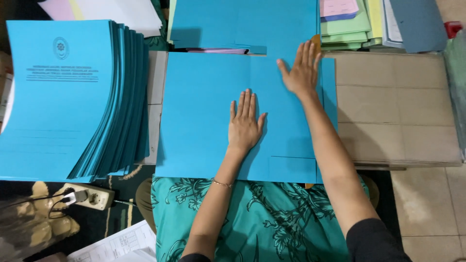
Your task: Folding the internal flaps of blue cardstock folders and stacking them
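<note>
Your left hand (245, 122) lies flat on the middle of the open folder (204, 116) before you; your right hand (302, 73) presses its far right part. Left of the folder sits a stack of folders (68, 97), with a power strip (90, 195) nearer you. Behind the folder lie more folders (242, 22), and paper piles (359, 24) to their right.

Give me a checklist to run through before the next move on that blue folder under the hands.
1. Left hand flat on the open blue folder: ok.
2. Right hand flat near the folder's upper right: ok.
3. Folder lying fully flat: cannot tell.
4. Stack of blue folders on the left apart from the open one: ok.
5. Paper piles beyond the folder tidy: not ok, uneven.
</note>
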